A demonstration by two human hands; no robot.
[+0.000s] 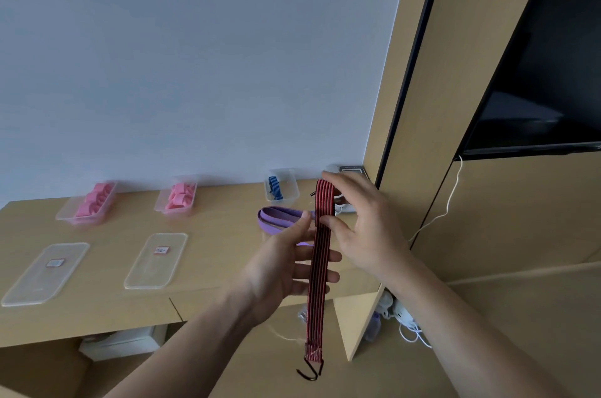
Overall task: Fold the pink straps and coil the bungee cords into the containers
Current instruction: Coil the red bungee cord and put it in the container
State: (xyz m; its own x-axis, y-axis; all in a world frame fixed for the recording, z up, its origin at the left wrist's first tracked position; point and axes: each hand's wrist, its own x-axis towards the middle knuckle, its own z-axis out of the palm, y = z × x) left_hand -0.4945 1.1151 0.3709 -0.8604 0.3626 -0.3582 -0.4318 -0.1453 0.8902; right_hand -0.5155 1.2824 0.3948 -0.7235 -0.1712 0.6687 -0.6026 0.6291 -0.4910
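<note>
Wooden desk (130, 225) carries two clear lids (156, 259), two containers (65, 215) of folded pink straps (94, 199), a third container (291, 192) holding a blue bungee cord (274, 188), and a purple strap (276, 214) behind the hands; red-and-black bungee cord (320, 267) hangs doubled before the desk edge, black hooks (310, 371) lowest; right hand (364, 228) pinches its upper fold; left hand (286, 267), fingers straight, backs it.

Open worktop (130, 225) runs between back-edge containers (66, 215) and front-edge lids (156, 262). A wooden panel (401, 40) blocks its right end.
</note>
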